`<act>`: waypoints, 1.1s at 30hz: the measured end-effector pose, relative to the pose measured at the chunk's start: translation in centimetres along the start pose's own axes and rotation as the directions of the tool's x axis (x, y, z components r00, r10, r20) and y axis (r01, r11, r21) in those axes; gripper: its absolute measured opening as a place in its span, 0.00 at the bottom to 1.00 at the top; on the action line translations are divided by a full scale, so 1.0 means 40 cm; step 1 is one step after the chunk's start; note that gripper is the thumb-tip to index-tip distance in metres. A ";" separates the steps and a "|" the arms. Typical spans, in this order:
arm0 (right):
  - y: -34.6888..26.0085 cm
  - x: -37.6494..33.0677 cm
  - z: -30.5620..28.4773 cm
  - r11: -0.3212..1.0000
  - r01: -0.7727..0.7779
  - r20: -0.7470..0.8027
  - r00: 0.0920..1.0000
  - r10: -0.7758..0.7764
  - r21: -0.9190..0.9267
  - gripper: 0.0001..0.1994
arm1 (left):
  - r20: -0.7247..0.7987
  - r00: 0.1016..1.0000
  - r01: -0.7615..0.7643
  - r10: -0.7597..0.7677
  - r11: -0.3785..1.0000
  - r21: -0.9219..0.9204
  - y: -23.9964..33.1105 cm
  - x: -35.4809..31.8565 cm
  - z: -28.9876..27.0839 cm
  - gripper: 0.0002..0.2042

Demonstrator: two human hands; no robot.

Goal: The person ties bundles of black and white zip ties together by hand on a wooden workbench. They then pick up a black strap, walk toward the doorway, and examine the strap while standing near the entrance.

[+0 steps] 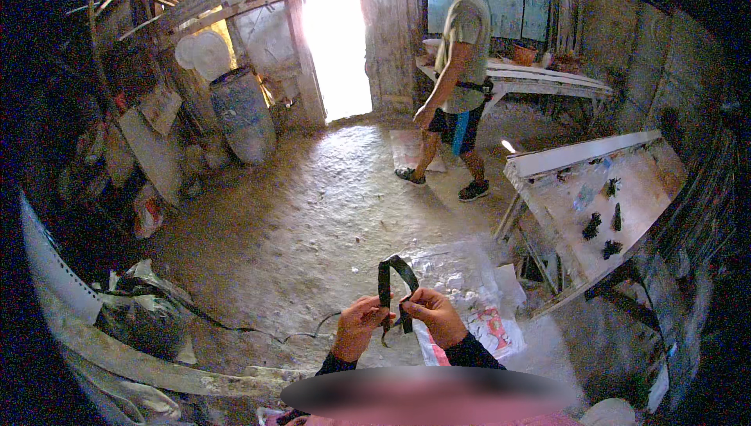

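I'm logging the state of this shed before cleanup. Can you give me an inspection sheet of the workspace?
Surface: dusty bare floor; a slanted white board on the right carries small dark pieces.
Job's things: dark strap, looped, held up between both hands.
Clutter: plastic sheet with white lumps, black bag, blue barrel, leaning boards at left.
Hands: left hand and right hand both pinch the strap.
Cables: a thin dark cord on the floor.
Surroundings: bright open doorway, wooden walls, another person walking by a bench.
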State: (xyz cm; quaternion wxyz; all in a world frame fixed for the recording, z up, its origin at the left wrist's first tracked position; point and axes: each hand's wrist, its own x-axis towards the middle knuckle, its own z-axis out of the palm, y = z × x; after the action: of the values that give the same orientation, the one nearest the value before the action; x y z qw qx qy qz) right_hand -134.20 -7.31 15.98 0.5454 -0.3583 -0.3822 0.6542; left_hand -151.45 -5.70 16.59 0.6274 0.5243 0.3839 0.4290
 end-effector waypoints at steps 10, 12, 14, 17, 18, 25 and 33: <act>0.079 0.039 0.194 0.974 0.121 -0.091 0.986 -0.140 -0.191 0.03 | 0.129 0.976 -0.209 0.173 0.906 0.367 0.084 -0.033 -0.176 0.11; 0.097 0.041 0.220 0.968 0.150 -0.106 0.979 -0.174 -0.202 0.03 | 0.162 0.974 -0.212 0.161 0.899 0.384 0.096 -0.037 -0.196 0.10; 0.108 0.041 0.242 0.963 0.162 -0.130 0.973 -0.192 -0.214 0.03 | 0.192 0.972 -0.193 0.133 0.921 0.337 0.105 -0.034 -0.215 0.11; 0.105 0.032 0.259 0.958 0.168 -0.163 0.964 -0.209 -0.232 0.04 | 0.242 0.969 -0.109 0.056 0.972 0.210 0.118 -0.023 -0.233 0.12; 0.101 0.030 0.263 0.952 0.165 -0.173 0.962 -0.213 -0.257 0.04 | 0.258 0.966 -0.085 0.027 0.973 0.216 0.122 -0.018 -0.236 0.12; 0.081 0.036 0.285 0.906 0.084 -0.274 0.938 -0.212 -0.415 0.06 | 0.355 0.935 -0.036 -0.001 0.995 0.098 0.123 0.012 -0.248 0.15; 0.089 0.111 0.312 0.943 0.213 -0.375 0.877 -0.299 -0.256 0.06 | 0.247 0.969 0.017 -0.023 0.999 0.029 0.034 0.029 -0.292 0.10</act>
State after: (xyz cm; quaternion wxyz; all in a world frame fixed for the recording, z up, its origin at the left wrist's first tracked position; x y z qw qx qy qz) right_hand -147.49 -4.70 18.19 0.6550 -0.4877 -0.3698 0.4432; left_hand -162.11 -0.67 16.07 0.6675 0.5781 0.3137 0.3490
